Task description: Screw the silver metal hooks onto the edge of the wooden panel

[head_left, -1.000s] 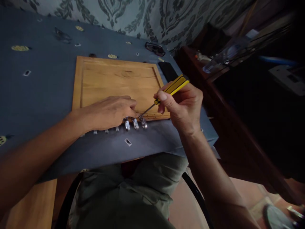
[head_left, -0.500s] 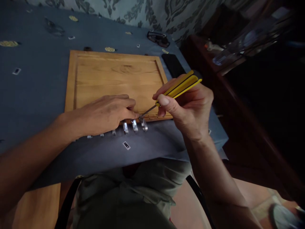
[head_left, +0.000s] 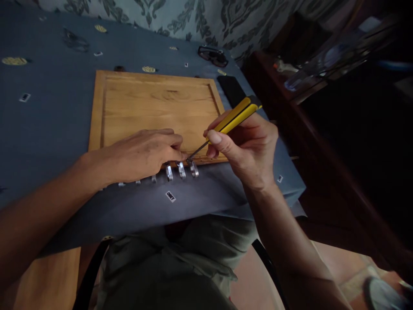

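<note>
Through the head camera I look down at two bare hands over a worktop (head_left: 48,129) covered in blue-grey cloth. A wooden board (head_left: 158,103) with a raised border lies flat in the middle. The right hand (head_left: 250,148) grips a yellow-and-black screwdriver (head_left: 234,119), thumb and fingers around the handle; its shaft slants down to the left, its tip at the base of the rightmost shiny metal loop (head_left: 194,169) on the board's near edge. The left hand (head_left: 145,155) lies palm down over that same edge, fingers bent, fingertips just beside the screwdriver tip; I cannot tell whether they pinch anything. More loops line the edge leftward, partly hidden below this hand. Beyond the board's far right corner are a flat black object (head_left: 231,90) and dark glasses (head_left: 213,56).
</note>
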`<state>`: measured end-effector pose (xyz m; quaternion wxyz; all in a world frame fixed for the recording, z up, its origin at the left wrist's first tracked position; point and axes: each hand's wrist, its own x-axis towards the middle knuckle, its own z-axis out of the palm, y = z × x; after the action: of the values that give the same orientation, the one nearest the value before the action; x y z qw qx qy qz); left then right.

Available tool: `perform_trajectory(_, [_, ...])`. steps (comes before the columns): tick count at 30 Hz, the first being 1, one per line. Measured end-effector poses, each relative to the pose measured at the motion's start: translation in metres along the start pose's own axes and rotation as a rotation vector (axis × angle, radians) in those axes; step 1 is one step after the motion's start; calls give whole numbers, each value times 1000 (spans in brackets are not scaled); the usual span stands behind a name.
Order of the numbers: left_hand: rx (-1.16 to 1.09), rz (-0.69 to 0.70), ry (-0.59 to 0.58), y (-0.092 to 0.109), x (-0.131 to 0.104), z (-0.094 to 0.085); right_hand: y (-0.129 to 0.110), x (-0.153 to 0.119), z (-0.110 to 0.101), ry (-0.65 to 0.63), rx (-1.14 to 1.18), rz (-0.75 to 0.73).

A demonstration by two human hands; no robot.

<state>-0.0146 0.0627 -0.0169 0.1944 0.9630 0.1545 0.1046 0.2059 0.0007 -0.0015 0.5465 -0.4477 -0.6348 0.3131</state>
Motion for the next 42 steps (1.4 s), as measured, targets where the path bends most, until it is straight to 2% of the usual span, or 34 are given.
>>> perform_trajectory(6, [-21, -23, -5, -1, -1, -1, -3, -1, -4, -30, -1, 64])
perform_trajectory(12, [-14, -37, 4, -4, -2, 1, -2, 1, 2, 23, -55, 14])
perform_trajectory(22, [29, 10, 26, -7, -3, 4, -4, -3, -3, -47, 53, 49])
perform_trajectory(29, [-2, -19, -13, 1, 1, -2, -2, -1, 2, 38, -88, 5])
perform_trajectory(34, [-45, -54, -29, 4, 2, -5, 0, -6, -5, 230, 16, -36])
perform_trajectory(37, [-43, -72, -24, 4, 1, -5, 4, -12, -16, 97, 56, 28])
perform_trajectory(40, [-25, -55, -35, 2, 0, -4, 5, -21, -25, -103, -81, 179])
perform_trajectory(42, [-13, -44, -35, 1, -2, -2, 4, -28, -28, -162, -163, 253])
